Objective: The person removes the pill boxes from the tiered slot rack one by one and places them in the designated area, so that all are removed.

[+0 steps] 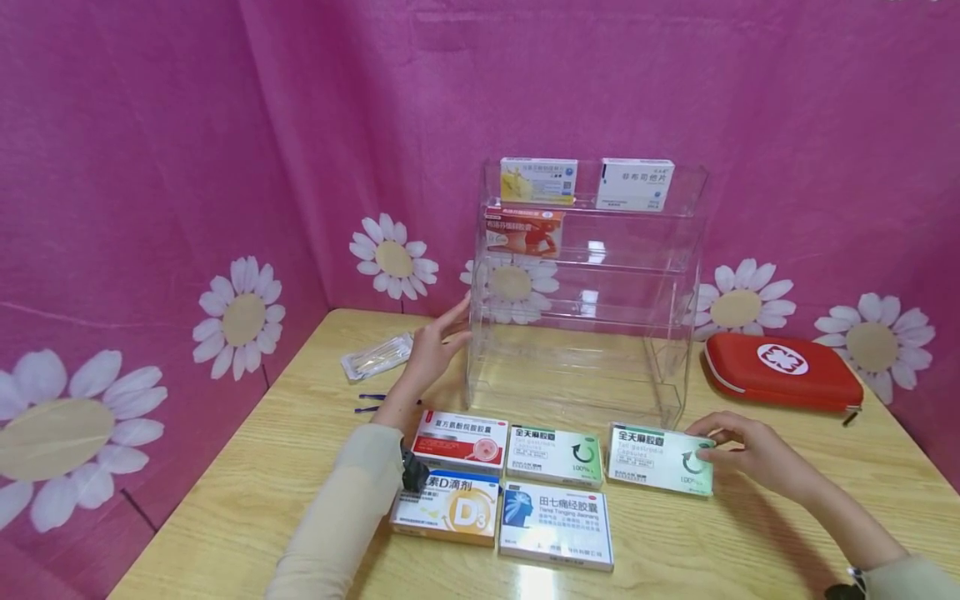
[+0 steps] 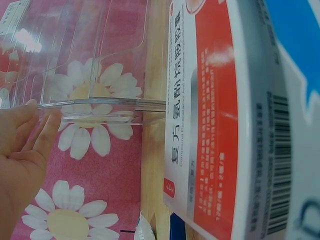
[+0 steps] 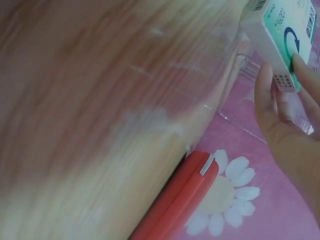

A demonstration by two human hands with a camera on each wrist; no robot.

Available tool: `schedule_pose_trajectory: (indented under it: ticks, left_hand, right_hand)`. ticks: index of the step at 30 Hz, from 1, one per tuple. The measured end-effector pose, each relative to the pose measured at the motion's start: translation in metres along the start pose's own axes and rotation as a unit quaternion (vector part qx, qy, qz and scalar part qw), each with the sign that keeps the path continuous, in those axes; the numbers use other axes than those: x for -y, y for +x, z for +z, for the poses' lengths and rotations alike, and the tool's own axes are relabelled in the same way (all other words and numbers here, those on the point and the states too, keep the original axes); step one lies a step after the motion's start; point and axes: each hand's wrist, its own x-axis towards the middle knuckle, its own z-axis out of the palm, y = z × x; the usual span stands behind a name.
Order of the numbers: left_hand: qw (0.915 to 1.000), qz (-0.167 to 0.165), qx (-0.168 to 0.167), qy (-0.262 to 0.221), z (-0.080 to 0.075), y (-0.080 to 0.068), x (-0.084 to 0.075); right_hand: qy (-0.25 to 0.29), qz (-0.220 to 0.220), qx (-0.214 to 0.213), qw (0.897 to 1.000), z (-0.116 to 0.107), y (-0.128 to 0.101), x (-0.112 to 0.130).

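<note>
A clear tiered acrylic display rack (image 1: 585, 333) stands on the table. My left hand (image 1: 433, 354) touches its left side edge with extended fingers; the left wrist view shows the fingertips at that edge. My right hand (image 1: 738, 454) pinches the right end of a green-and-white medicine box (image 1: 656, 460) between thumb and fingers, in front of the rack. In the right wrist view this box (image 3: 280, 42) appears tilted. Just left of it lies a matching green-and-white box (image 1: 555, 455). A red-and-white medicine box (image 1: 459, 439) lies beside that one, below my left forearm.
Nearer lie an orange vitamin D box (image 1: 447, 510) and a blue-and-white box (image 1: 557, 525). Upper rack tiers hold a yellow-and-white box (image 1: 537, 181), a white box (image 1: 634, 184) and a red box (image 1: 522, 232). A red zip case (image 1: 783, 371), a swab packet (image 1: 377, 357) and blue tweezers (image 1: 367, 409) flank the rack.
</note>
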Motion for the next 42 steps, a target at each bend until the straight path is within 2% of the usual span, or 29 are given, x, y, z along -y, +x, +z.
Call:
schedule_pose_trajectory:
  ticks: [9,17,22,31,36,42]
  left_hand:
    - [1.0,-0.003,0.001,-0.004,0.0,0.001,-0.001]
    - [1.0,-0.006,0.003,-0.007,0.001,0.0,0.0]
    - [1.0,0.0,-0.001,-0.007,0.001,0.0,0.001]
    - [0.9998,-0.014,0.008,-0.01,0.0,-0.001,-0.002]
    - [0.9996,-0.024,0.013,-0.002,0.0,0.0,-0.002]
    - [0.9996,-0.026,0.011,0.0,0.0,0.0,-0.001]
  right_hand:
    - [0.037,0.035,0.108,0.993,-0.003,0.004,-0.007]
    - [0.057,0.034,0.143,0.988,0.0,0.007,-0.014]
    - [0.051,0.022,0.149,0.987,0.0,0.008,-0.017]
    - [0.032,0.017,0.137,0.99,0.004,0.008,-0.018]
    - [0.001,0.036,0.077,0.996,-0.002,0.006,-0.012]
    - [-0.035,0.015,0.012,0.999,-0.013,0.014,0.005]
